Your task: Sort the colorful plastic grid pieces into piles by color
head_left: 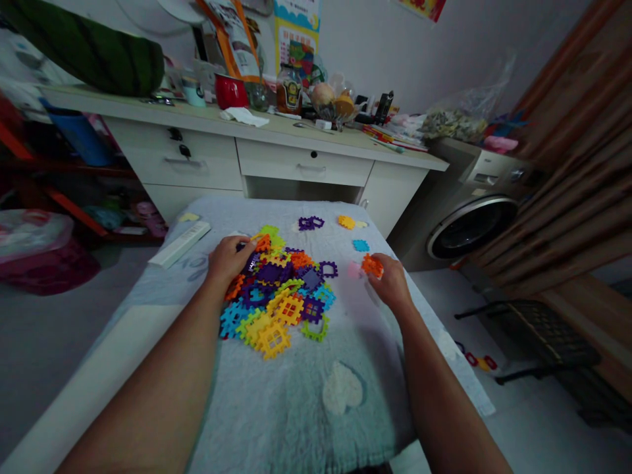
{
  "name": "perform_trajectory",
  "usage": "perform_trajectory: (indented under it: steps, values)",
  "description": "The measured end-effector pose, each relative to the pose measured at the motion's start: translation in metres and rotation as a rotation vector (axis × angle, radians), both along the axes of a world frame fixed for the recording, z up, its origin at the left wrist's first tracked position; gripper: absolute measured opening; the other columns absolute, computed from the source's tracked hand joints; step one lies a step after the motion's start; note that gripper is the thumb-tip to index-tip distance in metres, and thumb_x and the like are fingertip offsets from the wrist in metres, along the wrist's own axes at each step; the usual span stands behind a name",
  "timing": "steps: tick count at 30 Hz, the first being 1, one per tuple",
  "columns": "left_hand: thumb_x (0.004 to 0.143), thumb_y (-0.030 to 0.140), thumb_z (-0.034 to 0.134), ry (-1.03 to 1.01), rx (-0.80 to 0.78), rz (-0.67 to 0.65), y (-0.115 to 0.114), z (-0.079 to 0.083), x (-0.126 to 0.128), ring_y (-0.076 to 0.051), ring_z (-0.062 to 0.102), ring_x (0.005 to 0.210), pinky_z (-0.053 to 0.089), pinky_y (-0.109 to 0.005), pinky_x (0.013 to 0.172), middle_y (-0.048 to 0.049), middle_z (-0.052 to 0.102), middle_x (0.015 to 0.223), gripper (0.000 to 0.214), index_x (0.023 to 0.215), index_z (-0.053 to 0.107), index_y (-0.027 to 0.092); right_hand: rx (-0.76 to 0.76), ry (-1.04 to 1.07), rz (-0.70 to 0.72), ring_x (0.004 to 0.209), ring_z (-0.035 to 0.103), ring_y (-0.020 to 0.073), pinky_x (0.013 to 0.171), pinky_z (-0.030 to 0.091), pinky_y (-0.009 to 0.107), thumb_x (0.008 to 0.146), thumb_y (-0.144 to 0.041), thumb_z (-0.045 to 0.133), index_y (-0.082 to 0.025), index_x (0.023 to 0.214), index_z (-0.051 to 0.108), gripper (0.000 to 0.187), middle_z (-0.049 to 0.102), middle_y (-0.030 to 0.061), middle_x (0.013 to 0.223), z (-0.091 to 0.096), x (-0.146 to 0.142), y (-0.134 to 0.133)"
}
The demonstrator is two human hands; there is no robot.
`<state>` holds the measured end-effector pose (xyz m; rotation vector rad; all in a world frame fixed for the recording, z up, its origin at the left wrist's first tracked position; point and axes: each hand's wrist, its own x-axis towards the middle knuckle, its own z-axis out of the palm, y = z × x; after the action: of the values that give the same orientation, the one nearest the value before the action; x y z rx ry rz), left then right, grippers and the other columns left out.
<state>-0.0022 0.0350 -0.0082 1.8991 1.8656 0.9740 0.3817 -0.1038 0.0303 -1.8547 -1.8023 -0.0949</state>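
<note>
A heap of interlocking plastic building tiles (271,273) in yellow, purple, orange, blue and green lies mid-table. At the heap's upper left, my left hand (230,259) has its fingers closed at an orange tile (263,244); whether it lifts that tile I cannot make out. On the right, my right hand (391,282) grips an orange tile (372,265) between thumb and fingers, just above the cloth. Beyond it lie a blue tile (361,245), a yellow tile (346,222) and purple tiles (311,224), apart from the heap.
A light cloth (306,388) with a heart pattern covers the table. A long white box (180,244) lies at its left edge. Behind stands a white drawer desk (301,162) bearing a watermelon (89,49), a red pot (230,91) and jars. A washing machine (469,197) is at right.
</note>
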Motion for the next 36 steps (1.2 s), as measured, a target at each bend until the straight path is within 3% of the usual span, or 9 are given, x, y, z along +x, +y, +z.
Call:
perform_trajectory:
  steps: [6, 13, 15, 18, 22, 27, 36]
  values:
    - [0.079, 0.047, 0.057, -0.026, 0.083, 0.034, -0.003, 0.001, -0.001, -0.027, 0.057, 0.111, 0.043, -0.039, 0.101, -0.0089, 0.067, 0.107, 0.034, 0.095, 0.071, 0.021, -0.143, -0.068, -0.128, 0.111, 0.060, 0.0283, 0.098, 0.042, 0.041, 0.077, -0.016, 0.058, -0.015, 0.113, 0.065, 0.036, 0.067, 0.0138, 0.120, -0.001, 0.019, 0.008]
    - [0.078, 0.041, 0.054, -0.056, 0.133, 0.142, -0.010, 0.004, 0.002, -0.023, 0.063, 0.089, 0.048, -0.034, 0.087, -0.0072, 0.069, 0.088, 0.030, 0.087, 0.072, 0.019, -0.096, -0.065, -0.181, 0.117, 0.054, 0.0321, 0.096, 0.041, 0.049, 0.085, -0.028, 0.059, -0.019, 0.113, 0.066, 0.031, 0.061, 0.0132, 0.131, -0.013, 0.008, 0.006]
    - [0.077, 0.040, 0.054, -0.044, 0.117, 0.116, -0.011, 0.004, 0.003, -0.023, 0.064, 0.086, 0.049, -0.032, 0.084, -0.0065, 0.071, 0.087, 0.028, 0.085, 0.072, 0.019, -0.059, -0.050, -0.139, 0.120, 0.052, 0.0326, 0.099, 0.039, 0.050, 0.085, -0.026, 0.059, -0.019, 0.115, 0.066, 0.032, 0.059, 0.0135, 0.134, -0.012, -0.002, 0.004]
    - [0.077, 0.041, 0.054, -0.043, 0.102, 0.098, -0.011, 0.003, 0.003, -0.022, 0.065, 0.085, 0.049, -0.031, 0.081, -0.0065, 0.073, 0.089, 0.029, 0.086, 0.072, 0.019, -0.035, -0.034, 0.040, 0.120, 0.050, 0.0307, 0.102, 0.037, 0.050, 0.087, -0.024, 0.057, -0.019, 0.113, 0.068, 0.029, 0.061, 0.0122, 0.132, -0.009, -0.023, 0.001]
    - [0.078, 0.041, 0.053, -0.072, 0.083, 0.105, -0.011, 0.000, 0.001, -0.021, 0.065, 0.084, 0.048, -0.029, 0.078, -0.0059, 0.073, 0.090, 0.032, 0.089, 0.072, 0.019, -0.087, -0.085, 0.232, 0.122, 0.045, 0.0293, 0.105, 0.033, 0.050, 0.092, -0.024, 0.051, -0.022, 0.120, 0.065, 0.032, 0.058, 0.0090, 0.136, -0.011, -0.052, -0.001]
    - [0.079, 0.041, 0.052, -0.044, 0.070, 0.127, -0.011, 0.003, 0.004, -0.021, 0.064, 0.085, 0.048, -0.030, 0.080, -0.0062, 0.074, 0.092, 0.033, 0.090, 0.073, 0.019, -0.177, -0.157, 0.254, 0.127, 0.039, 0.0328, 0.106, 0.030, 0.055, 0.091, -0.021, 0.052, -0.024, 0.127, 0.062, 0.038, 0.047, 0.0083, 0.147, -0.024, -0.063, 0.002]
    - [0.081, 0.039, 0.047, 0.128, 0.029, 0.064, -0.009, 0.011, 0.004, -0.024, 0.062, 0.093, 0.046, -0.032, 0.085, -0.0089, 0.073, 0.098, 0.035, 0.093, 0.073, 0.020, -0.142, -0.092, 0.288, 0.122, 0.043, 0.0307, 0.104, 0.035, 0.052, 0.086, -0.018, 0.058, -0.021, 0.100, 0.068, 0.018, 0.056, 0.0123, 0.130, -0.028, -0.056, 0.003]
